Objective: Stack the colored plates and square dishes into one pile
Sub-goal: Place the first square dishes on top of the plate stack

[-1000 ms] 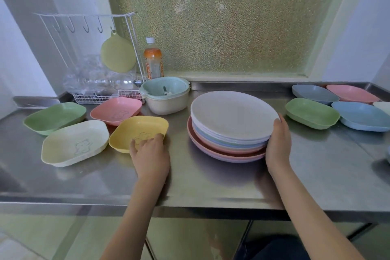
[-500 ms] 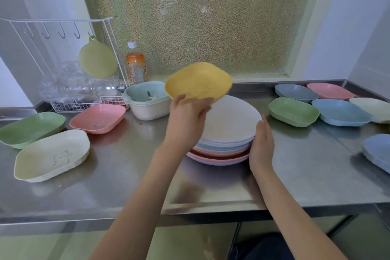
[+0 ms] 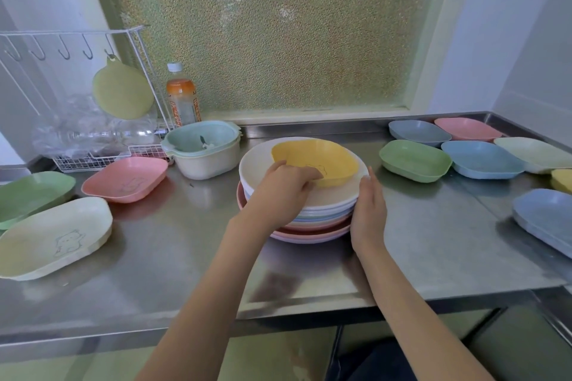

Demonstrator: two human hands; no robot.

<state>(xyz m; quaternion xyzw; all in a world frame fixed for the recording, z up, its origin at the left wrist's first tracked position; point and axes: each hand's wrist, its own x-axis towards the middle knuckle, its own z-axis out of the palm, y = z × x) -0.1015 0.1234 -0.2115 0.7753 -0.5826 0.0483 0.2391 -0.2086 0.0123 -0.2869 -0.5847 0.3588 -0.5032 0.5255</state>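
A pile of round plates (image 3: 328,210) stands mid-counter, a cream plate on top. On that plate rests a yellow square dish (image 3: 322,158), and my left hand (image 3: 284,185) grips its near rim. My right hand (image 3: 368,210) lies flat against the pile's right side, fingers straight. To the left lie a pink dish (image 3: 127,178), a green dish (image 3: 28,195) and a cream dish with a bear drawing (image 3: 52,238). On the right lie green (image 3: 414,161), blue (image 3: 479,159), grey-blue (image 3: 418,132), pink (image 3: 467,128), cream (image 3: 535,153) and yellow (image 3: 561,179) dishes, plus a blue-grey one (image 3: 544,216).
A cream bowl with a mint strainer (image 3: 204,150) stands just left of the pile. Behind it are an orange drink bottle (image 3: 182,99) and a white wire rack (image 3: 80,96) with a hanging green disc. The steel counter (image 3: 185,272) ends at a front edge near me.
My left hand lifted the yellow dish from the counter's left side, carried it rightward and set it down on the top plate. My right hand stayed at the pile's side.
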